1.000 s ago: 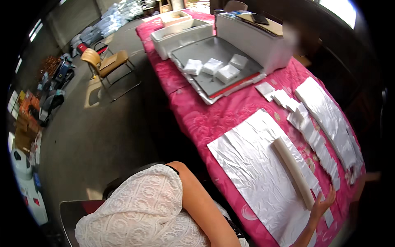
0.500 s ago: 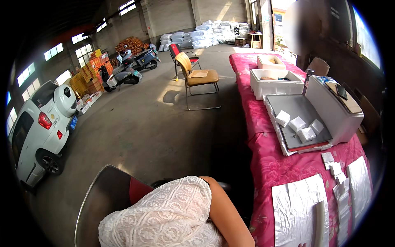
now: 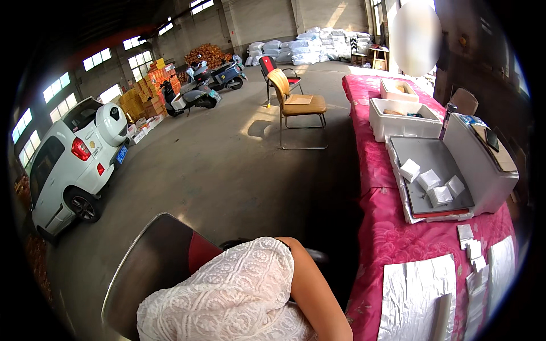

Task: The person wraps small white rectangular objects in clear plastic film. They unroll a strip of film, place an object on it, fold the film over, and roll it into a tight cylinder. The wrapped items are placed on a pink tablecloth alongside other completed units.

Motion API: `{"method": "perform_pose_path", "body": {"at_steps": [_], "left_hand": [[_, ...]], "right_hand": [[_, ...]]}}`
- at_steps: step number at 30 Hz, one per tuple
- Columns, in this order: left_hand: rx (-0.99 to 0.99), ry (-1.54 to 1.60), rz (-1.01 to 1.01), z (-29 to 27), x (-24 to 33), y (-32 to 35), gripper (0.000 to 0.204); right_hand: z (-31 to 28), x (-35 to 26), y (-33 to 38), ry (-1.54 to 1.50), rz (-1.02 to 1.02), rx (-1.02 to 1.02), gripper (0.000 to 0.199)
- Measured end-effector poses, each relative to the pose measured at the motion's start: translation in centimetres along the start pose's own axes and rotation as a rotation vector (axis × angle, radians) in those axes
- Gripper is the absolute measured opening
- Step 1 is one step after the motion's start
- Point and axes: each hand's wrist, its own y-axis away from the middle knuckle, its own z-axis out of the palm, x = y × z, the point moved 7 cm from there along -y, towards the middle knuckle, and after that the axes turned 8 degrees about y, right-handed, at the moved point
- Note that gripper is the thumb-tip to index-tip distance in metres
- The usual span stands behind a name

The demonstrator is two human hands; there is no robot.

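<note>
Neither of my hands shows; only my bare arm (image 3: 320, 292) and a white lace garment (image 3: 227, 290) come in at the lower edge, the arm running down out of the picture. Beside the arm, a silver foil sheet (image 3: 406, 290) lies flat on the pink tablecloth (image 3: 378, 221). On the sheet's right part rests a long pale strip (image 3: 442, 315), cut off by the lower rim. Small square silver-white packets (image 3: 465, 232) lie in a row to its right, next to another foil sheet (image 3: 500, 273).
Beyond the sheets, a grey tray (image 3: 418, 153) holds several white blocks (image 3: 439, 196). White foam boxes (image 3: 404, 126) stand behind it; a phone (image 3: 491, 139) lies on a box at right. To the left are a tan chair (image 3: 304, 105), scooters (image 3: 193, 96) and a white car (image 3: 77, 165).
The view has turned slightly left, so the table and room sit further right in the picture. A sliver of fingertip at the lower edge by the pale strip no longer shows.
</note>
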Motion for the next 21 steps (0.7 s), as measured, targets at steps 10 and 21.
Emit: {"method": "perform_pose_path", "body": {"at_steps": [10,21], "left_hand": [[0.001,0.013,-0.001,0.1,0.4,0.2,0.033],[-0.004,0.036,0.002,0.4,0.8,0.3,0.033]], "right_hand": [[0.8,0.3,0.9,-0.011,-0.013,-0.019,0.040],[0.8,-0.4,1.4,-0.020,-0.021,-0.028,0.039]]}}
